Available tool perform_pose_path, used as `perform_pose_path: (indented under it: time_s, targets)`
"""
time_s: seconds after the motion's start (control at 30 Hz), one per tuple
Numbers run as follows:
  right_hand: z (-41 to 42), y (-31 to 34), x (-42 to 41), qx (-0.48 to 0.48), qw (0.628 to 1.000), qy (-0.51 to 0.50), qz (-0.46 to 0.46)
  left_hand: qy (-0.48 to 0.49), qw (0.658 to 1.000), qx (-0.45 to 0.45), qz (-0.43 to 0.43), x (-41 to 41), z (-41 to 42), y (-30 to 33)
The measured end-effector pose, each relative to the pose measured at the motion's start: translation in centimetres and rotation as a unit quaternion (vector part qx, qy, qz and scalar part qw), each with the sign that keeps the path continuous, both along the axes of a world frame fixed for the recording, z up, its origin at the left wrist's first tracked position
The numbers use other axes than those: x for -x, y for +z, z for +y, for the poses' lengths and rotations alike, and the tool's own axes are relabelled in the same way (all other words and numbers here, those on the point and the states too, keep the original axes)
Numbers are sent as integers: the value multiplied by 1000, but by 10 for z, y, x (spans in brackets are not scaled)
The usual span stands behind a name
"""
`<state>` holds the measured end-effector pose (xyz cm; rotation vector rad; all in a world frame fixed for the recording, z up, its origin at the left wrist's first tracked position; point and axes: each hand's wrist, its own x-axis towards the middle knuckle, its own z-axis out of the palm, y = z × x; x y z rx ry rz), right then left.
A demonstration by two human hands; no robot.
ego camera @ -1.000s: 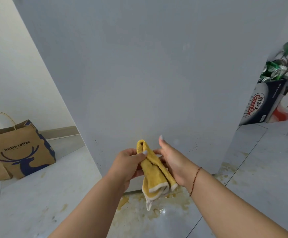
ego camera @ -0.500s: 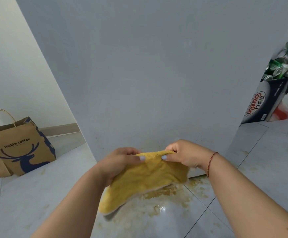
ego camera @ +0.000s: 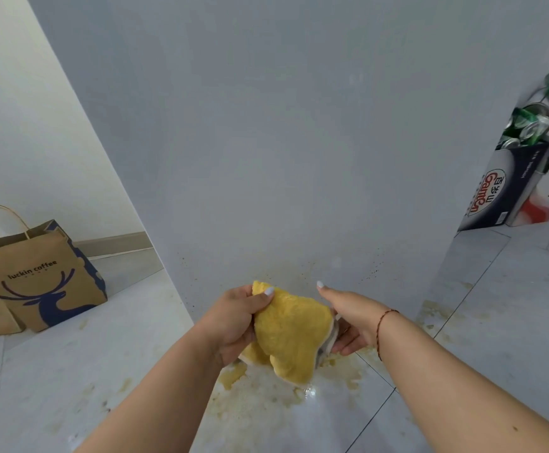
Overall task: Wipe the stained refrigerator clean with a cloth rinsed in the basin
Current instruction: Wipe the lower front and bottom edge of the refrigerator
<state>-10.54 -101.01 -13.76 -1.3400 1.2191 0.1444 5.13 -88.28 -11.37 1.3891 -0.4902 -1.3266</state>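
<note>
The pale grey refrigerator [ego camera: 266, 142] fills the middle of the view; its lower part carries brown specks and a yellowish smear. A yellow cloth [ego camera: 288, 335] with a white edge hangs bunched in front of the fridge's base. My left hand [ego camera: 234, 318] grips the cloth's upper left corner between thumb and fingers. My right hand [ego camera: 348, 318] is at the cloth's right edge, index finger pointing up, the lower fingers curled under the white hem. The basin is not in view.
Yellow-brown spill stains [ego camera: 266, 397] cover the tiled floor below the cloth and at the fridge's right corner. A brown paper bag [ego camera: 37, 276] stands on the floor at the left. Cardboard boxes [ego camera: 502, 188] holding crushed cans [ego camera: 544, 119] stand at the right.
The cloth, first hanging folded, was spread wide between both hands and is now gathered into a bunch. My right hand moved from the top edge down to the right hem.
</note>
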Motion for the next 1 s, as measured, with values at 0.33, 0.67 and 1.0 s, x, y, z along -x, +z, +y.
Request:
perform_pose_path:
  time_s: [0.33, 0.67, 1.0]
  targets:
    - [-7, -25, 1, 29, 976, -52, -211, 96, 987, -55, -114, -4, -3, -15]
    - [-14, -13, 12, 370, 911, 164, -80, -99, 841, -105, -521, -5, -2, -14]
    - [27, -27, 17, -207, 887, -146, -385, -1, 986, -25, -167, -6, -12, -5]
